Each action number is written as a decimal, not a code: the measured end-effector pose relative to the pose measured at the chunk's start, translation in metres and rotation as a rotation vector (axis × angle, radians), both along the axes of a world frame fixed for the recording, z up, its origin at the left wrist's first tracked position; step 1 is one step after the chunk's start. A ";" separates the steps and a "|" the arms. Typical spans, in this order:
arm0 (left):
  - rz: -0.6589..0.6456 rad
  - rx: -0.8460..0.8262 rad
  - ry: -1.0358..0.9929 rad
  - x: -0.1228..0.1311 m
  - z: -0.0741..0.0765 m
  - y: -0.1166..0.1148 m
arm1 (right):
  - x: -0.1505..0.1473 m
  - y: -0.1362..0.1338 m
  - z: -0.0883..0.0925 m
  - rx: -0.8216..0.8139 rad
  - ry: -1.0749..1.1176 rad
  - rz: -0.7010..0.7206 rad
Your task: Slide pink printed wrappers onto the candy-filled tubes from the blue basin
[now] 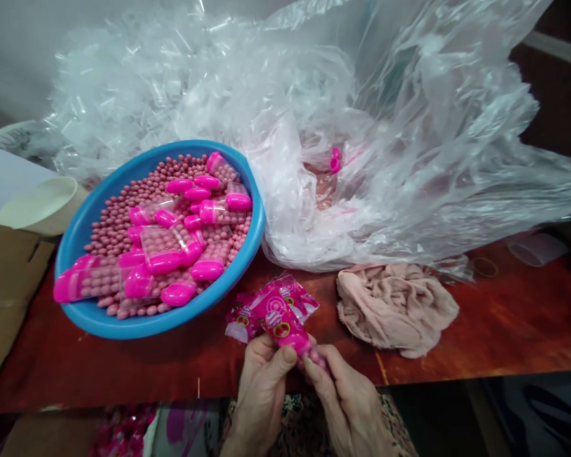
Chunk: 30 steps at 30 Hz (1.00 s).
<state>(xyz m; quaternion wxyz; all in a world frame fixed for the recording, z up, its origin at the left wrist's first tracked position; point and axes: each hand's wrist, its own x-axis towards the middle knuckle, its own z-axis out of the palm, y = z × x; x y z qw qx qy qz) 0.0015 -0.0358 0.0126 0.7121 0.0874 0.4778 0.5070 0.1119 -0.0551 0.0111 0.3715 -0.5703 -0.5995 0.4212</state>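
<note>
Both my hands meet at the table's near edge. My left hand [261,381] and my right hand [345,397] pinch a small clear tube with a pink cap [302,346], filled with pink candies, and a pink printed label wrapper [278,317] sits around its upper end. More pink printed wrappers [247,317] lie on the table just beyond my fingers. A blue plastic bowl [99,317] to the left holds loose pink candies [118,219] and several filled pink-capped tubes [171,254].
A large crumpled clear plastic bag [385,139] with a few tubes inside fills the back. A beige cloth [394,308] lies at right. A cream cup [42,206] and cardboard box [4,292] stand at left. Red-brown table [504,330].
</note>
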 end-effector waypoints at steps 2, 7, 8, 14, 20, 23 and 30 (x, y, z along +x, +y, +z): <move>0.019 -0.015 -0.001 0.002 0.000 -0.002 | -0.003 -0.003 -0.004 0.042 -0.034 -0.032; 0.012 -0.036 -0.072 0.003 0.001 -0.003 | -0.010 -0.008 -0.007 0.107 -0.060 -0.127; 0.024 -0.047 -0.085 0.003 0.002 -0.003 | -0.010 -0.008 -0.006 0.102 -0.044 -0.124; 0.022 -0.065 -0.034 0.008 0.004 -0.007 | -0.009 -0.007 -0.001 0.046 -0.017 -0.167; -0.002 0.003 -0.017 0.004 0.007 0.000 | -0.008 0.006 0.002 -0.138 0.134 -0.062; -0.001 0.016 -0.032 0.001 0.009 0.001 | -0.004 0.007 0.006 -0.185 0.188 0.007; 0.007 -0.013 0.001 0.010 0.011 -0.002 | -0.011 -0.015 0.002 -0.186 0.050 -0.163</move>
